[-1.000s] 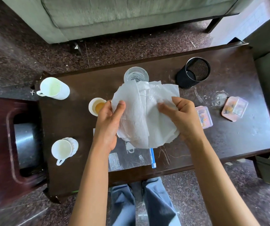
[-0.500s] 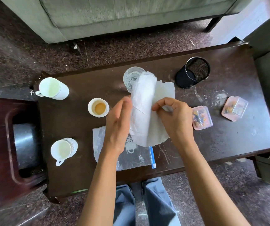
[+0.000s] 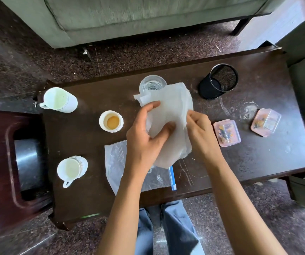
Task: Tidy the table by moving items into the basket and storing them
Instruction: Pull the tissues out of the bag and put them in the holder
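Both hands, left (image 3: 144,138) and right (image 3: 201,133), grip one tissue (image 3: 173,107); three cups, two pink boxes.

grey-green sofa (image 3: 148,13) beyond the table, speckled dark floor (image 3: 148,56), blue jeans (image 3: 175,229)

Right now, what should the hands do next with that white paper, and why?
Probably one more fold. Both the left hand and the right hand pinch the white paper above the table, and it looks only partly folded, floppy and wide.
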